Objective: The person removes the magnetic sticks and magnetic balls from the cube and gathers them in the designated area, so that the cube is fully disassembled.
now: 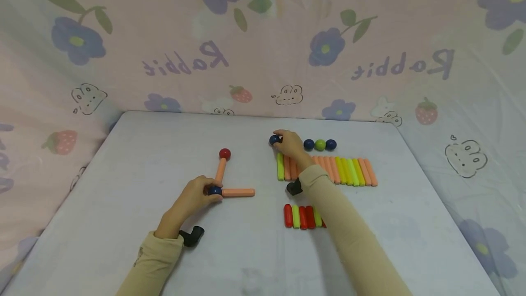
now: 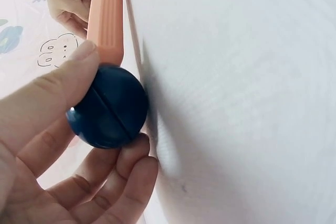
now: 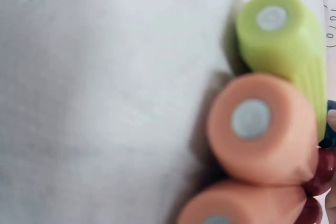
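Observation:
On the left side of the table, my left hand (image 1: pixel 198 194) pinches a dark blue ball (image 2: pixel 107 106) between thumb and fingers. An orange rod (image 1: pixel 238 192) joins this ball and points right. Another orange rod (image 1: pixel 220 171) runs from near the ball up to a red ball (image 1: pixel 224 154). Beyond the long rods, my right hand (image 1: pixel 291 144) grips a second dark blue ball (image 1: pixel 274 140) at the left end of the ball row. In the right wrist view only a bit of that hand shows at the right edge, beside a blue ball (image 3: pixel 329 124).
Below the right hand lies a row of orange, yellow and green rods (image 1: pixel 349 171); silver discs show in their ends. Red balls (image 3: pixel 321 171) sit behind them. Blue and green balls (image 1: pixel 320 145) stand to the right. Shorter red and green rods (image 1: pixel 303 217) lie nearer, partly under the right sleeve.

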Tool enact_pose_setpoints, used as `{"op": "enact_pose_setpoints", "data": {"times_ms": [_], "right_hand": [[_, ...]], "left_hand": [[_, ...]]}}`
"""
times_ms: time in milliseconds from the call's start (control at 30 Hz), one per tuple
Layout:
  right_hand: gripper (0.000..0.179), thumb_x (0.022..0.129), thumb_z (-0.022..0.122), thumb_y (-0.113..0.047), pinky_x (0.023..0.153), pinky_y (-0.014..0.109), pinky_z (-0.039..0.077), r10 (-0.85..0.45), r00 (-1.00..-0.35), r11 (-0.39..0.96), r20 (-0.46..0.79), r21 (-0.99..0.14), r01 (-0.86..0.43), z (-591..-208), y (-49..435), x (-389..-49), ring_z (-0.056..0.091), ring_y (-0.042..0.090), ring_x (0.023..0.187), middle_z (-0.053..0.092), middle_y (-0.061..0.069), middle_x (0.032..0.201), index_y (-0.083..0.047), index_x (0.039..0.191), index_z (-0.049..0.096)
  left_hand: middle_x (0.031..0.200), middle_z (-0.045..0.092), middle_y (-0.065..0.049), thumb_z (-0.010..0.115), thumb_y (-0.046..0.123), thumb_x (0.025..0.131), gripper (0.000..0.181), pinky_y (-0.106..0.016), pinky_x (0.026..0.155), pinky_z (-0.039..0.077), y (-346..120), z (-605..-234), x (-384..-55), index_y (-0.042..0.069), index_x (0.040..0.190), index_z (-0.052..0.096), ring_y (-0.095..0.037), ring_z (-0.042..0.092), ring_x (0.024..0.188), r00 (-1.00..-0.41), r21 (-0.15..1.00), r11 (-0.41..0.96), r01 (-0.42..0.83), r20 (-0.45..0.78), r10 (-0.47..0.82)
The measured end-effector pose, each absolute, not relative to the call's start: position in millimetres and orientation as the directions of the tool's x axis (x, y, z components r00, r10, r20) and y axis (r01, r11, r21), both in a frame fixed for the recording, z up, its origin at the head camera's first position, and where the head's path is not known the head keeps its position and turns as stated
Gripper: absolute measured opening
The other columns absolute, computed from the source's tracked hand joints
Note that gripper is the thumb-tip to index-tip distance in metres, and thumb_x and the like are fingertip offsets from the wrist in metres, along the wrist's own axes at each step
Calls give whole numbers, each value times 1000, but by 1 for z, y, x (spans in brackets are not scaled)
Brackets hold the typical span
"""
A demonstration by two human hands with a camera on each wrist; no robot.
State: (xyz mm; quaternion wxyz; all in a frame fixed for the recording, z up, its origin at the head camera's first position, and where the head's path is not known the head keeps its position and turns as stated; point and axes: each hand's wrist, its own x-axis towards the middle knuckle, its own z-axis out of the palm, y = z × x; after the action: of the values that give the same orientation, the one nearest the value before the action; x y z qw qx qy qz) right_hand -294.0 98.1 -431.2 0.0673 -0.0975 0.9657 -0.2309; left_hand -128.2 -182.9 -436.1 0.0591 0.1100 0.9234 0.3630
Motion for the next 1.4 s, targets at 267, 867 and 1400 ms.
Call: {"op": "enact_pose_setpoints", "data": {"times_ms": [267, 867, 1400], "right_hand": [[41, 93, 60, -14, 81, 34, 51, -191, -981, 851, -45, -506, -142, -419, 96, -283, 58, 25, 95, 63, 15, 121, -11, 134, 56], [30, 91, 66, -17, 76, 25, 55, -413, -910, 754, -34, -573, -321, -409, 64, -225, 61, 21, 86, 69, 13, 114, -6, 119, 65], [32, 91, 66, -15, 86, 34, 56, -609, -785, 670, -112, -602, -434, -391, 22, -159, 63, 26, 101, 68, 15, 113, -3, 120, 64]], "left_hand": [[86, 61, -11, 77, 13, 80, 28, -16, 63, 40, -182, -436, -128, 1, 105, 71, -15, 49, 76, -967, 686, 710, 160, -35, 251], [88, 59, -12, 76, 14, 81, 33, -16, 64, 39, -186, -436, -131, 0, 111, 70, -15, 48, 78, -950, 682, 705, 195, -45, 307], [92, 63, -15, 74, 8, 82, 32, -29, 74, 50, -192, -432, -131, -1, 113, 68, -19, 57, 83, -926, 682, 686, 255, -32, 376]]}}
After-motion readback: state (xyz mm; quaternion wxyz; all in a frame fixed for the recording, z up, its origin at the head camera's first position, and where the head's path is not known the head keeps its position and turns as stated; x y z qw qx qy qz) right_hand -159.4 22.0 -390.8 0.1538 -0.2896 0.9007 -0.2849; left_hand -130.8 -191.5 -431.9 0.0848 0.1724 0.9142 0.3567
